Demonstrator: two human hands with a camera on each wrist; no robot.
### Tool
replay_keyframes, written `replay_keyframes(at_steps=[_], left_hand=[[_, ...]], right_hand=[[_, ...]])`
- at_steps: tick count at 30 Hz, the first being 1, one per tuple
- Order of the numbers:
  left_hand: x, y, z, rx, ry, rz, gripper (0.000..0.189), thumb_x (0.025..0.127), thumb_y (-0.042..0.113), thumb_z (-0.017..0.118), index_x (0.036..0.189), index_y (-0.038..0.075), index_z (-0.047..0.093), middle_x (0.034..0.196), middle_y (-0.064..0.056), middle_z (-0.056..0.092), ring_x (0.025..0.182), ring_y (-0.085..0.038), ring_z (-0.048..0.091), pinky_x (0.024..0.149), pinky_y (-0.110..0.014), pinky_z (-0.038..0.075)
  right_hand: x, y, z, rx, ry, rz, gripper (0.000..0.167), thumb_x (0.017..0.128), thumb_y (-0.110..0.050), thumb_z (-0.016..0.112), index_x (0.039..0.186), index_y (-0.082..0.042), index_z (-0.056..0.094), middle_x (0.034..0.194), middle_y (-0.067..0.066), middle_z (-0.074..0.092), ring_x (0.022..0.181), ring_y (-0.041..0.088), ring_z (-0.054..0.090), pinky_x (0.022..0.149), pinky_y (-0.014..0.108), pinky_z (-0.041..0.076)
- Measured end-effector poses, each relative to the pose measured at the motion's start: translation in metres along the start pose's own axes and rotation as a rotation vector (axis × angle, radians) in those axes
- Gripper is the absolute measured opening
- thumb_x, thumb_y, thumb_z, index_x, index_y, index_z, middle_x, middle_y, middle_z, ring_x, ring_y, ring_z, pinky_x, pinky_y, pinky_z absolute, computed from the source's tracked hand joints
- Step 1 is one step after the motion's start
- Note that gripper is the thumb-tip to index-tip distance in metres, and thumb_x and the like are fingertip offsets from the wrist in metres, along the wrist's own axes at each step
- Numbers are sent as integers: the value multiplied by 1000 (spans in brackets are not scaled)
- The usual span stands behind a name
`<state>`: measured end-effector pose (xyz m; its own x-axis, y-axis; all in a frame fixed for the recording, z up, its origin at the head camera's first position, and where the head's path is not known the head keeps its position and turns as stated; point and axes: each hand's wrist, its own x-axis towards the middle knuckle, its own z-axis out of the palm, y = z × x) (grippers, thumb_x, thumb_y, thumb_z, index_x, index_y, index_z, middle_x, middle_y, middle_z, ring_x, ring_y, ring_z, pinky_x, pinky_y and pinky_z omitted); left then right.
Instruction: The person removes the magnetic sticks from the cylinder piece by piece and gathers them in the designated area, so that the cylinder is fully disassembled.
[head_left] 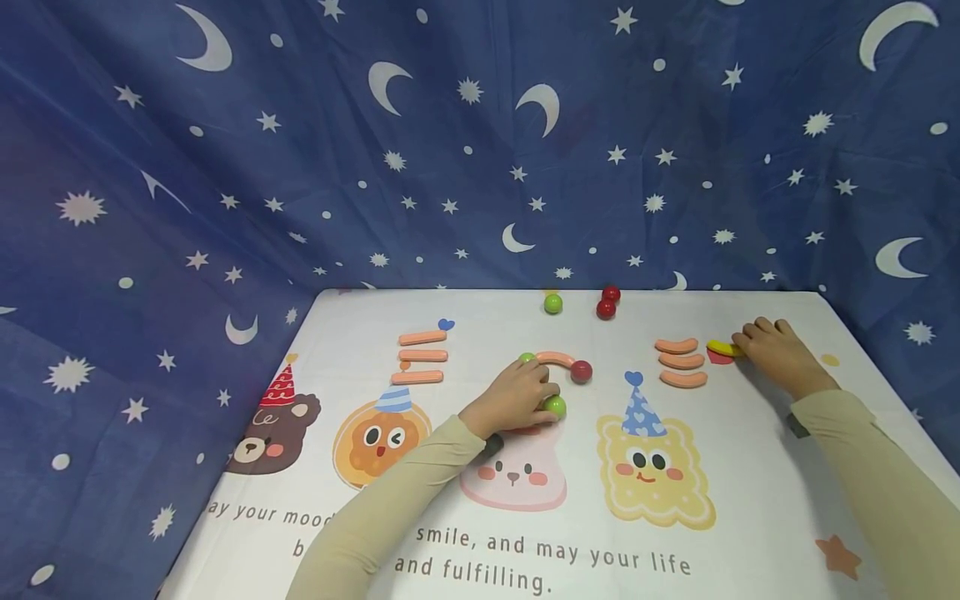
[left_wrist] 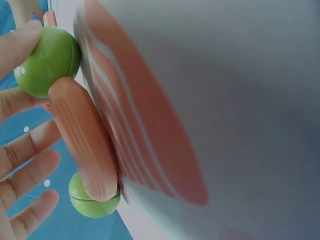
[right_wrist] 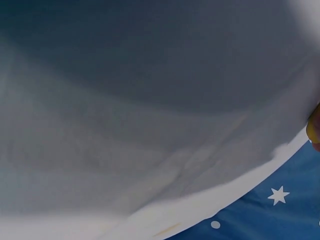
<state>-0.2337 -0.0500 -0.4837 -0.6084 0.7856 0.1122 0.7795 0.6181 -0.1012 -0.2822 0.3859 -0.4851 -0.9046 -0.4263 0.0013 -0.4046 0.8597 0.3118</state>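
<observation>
My left hand (head_left: 513,396) pinches a green ball (left_wrist: 50,60) between thumb and index finger; its other fingers are spread. That ball touches one end of a toy sausage (left_wrist: 82,137), and a second green ball (left_wrist: 95,197) sits at the other end. The left hand hides this sausage in the head view. Beyond it, a curved sausage (head_left: 555,359) runs from a green ball (head_left: 527,358) to a dark red ball (head_left: 581,372). My right hand (head_left: 780,354) grips the end of a yellow curved piece like a toy banana (head_left: 722,347), close over the tablecloth.
Several straight sausages (head_left: 422,356) lie stacked in a row at left. Several curved sausages (head_left: 681,361) lie just left of the yellow piece. At the back edge sit a green ball (head_left: 553,303) and two red balls (head_left: 606,310). A blue star-patterned curtain (head_left: 450,167) stands behind the printed tablecloth (head_left: 757,467).
</observation>
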Motion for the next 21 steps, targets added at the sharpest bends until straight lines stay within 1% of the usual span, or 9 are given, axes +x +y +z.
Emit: replay_keyframes(at_steps=[5, 10, 12, 15, 18, 21], left_hand=[[0, 0, -1, -10, -1, -2, 37, 85, 55, 58, 104, 24, 67, 96, 5, 59, 97, -11, 50, 91, -31, 41], [1, 0, -1, -16, 7, 3, 37, 85, 56, 58, 101, 24, 66, 93, 6, 58, 94, -11, 49, 88, -30, 41], [1, 0, -1, -18, 4, 4, 36, 85, 56, 58, 99, 24, 65, 91, 6, 57, 95, -10, 49, 87, -30, 40], [1, 0, -2, -26, -5, 0, 34, 84, 56, 58, 96, 24, 64, 87, 7, 55, 97, -11, 49, 87, -30, 40], [0, -1, -3, -26, -12, -6, 34, 84, 56, 58, 94, 24, 63, 85, 7, 53, 95, -10, 49, 86, -29, 41], [-1, -4, -4, -38, -6, -5, 36, 83, 57, 59, 95, 23, 64, 86, 6, 54, 90, -11, 49, 82, -28, 42]], right_hand=[[-2, 0, 0, 51, -10, 47, 36, 75, 6, 70, 109, 1, 59, 104, 21, 59, 102, 38, 47, 89, 55, 37], [-8, -3, -5, 100, 12, 95, 40, 77, 3, 70, 114, 3, 56, 110, 25, 57, 106, 43, 45, 91, 60, 34], [-11, -6, -9, 131, 43, 119, 43, 76, 0, 72, 115, 4, 55, 112, 26, 55, 108, 44, 44, 92, 61, 33], [-15, -14, -16, 183, 119, 146, 48, 73, -4, 76, 115, 4, 54, 113, 27, 55, 107, 45, 44, 91, 62, 32], [-18, -26, -25, 216, 192, 149, 49, 72, -5, 77, 114, 3, 53, 112, 27, 55, 107, 44, 45, 90, 62, 32], [-18, -43, -35, 234, 242, 140, 49, 72, -4, 76, 114, 3, 53, 113, 27, 55, 108, 44, 44, 89, 63, 31]])
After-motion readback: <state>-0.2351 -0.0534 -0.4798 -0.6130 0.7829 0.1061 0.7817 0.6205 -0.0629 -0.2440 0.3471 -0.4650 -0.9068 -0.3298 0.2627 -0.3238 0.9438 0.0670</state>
